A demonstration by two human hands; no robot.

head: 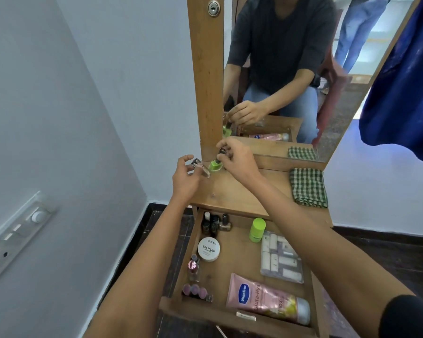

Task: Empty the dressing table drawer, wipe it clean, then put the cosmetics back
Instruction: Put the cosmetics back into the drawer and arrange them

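Observation:
The wooden drawer [237, 312] is pulled out below the dressing table top [242, 191]. Inside lie a pink Vaseline tube [266, 298], a white nail polish remover jar [208, 249], a green roll-on [257, 230], a clear pouch of small tubes [280, 261] and several nail polish bottles [215, 224]. My right hand [237, 156] grips a green nail polish bottle [215, 165] by its black cap at the table top's far left corner. My left hand [185, 175] holds a pale nail polish bottle [202, 167] tilted just beside it.
A folded green checked cloth [308, 187] lies on the right of the table top. A mirror [291, 69] in a wooden frame rises behind, reflecting me. A blue garment [405, 93] hangs at right. A wall with a switch panel [15, 240] stands close at left.

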